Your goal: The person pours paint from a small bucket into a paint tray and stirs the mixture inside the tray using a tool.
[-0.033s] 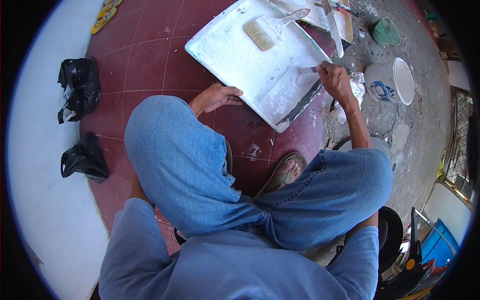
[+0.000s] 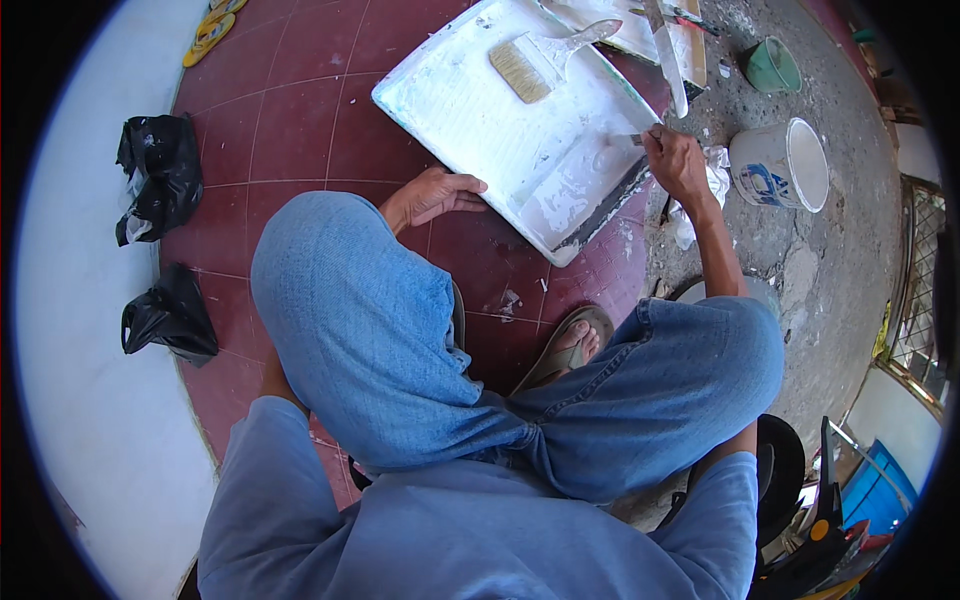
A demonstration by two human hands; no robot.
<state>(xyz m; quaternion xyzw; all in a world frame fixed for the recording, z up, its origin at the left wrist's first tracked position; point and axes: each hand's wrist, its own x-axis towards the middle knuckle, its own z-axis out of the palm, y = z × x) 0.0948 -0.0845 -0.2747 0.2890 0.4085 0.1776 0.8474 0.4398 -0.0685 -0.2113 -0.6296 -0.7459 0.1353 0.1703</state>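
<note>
A white paint-smeared tray (image 2: 450,95) rests tilted on the red tiles in front of me. My left hand (image 2: 440,197) grips its near left edge, thumb on top and fingers curled at the rim. Inside the tray, at its right side, my right hand (image 2: 678,163) is closed round a scraper (image 2: 632,140), whose blade lies against the wet, patchy white coating. The handle is mostly hidden in my fist. A wide paintbrush (image 2: 530,72) with pale bristles and a whitened handle lies across the far part of the tray.
Behind the tray stands another paint-stained container (image 2: 625,35) with a long pale blade (image 2: 668,60) across it. On the right are a white bucket (image 2: 780,165), a green pot (image 2: 770,66) and crumpled white plastic (image 2: 715,185). Black plastic bags (image 2: 165,170) line the left wall.
My right hand has drawn the scraper slightly to the right and toward me. My left hand stays on the tray's edge.
</note>
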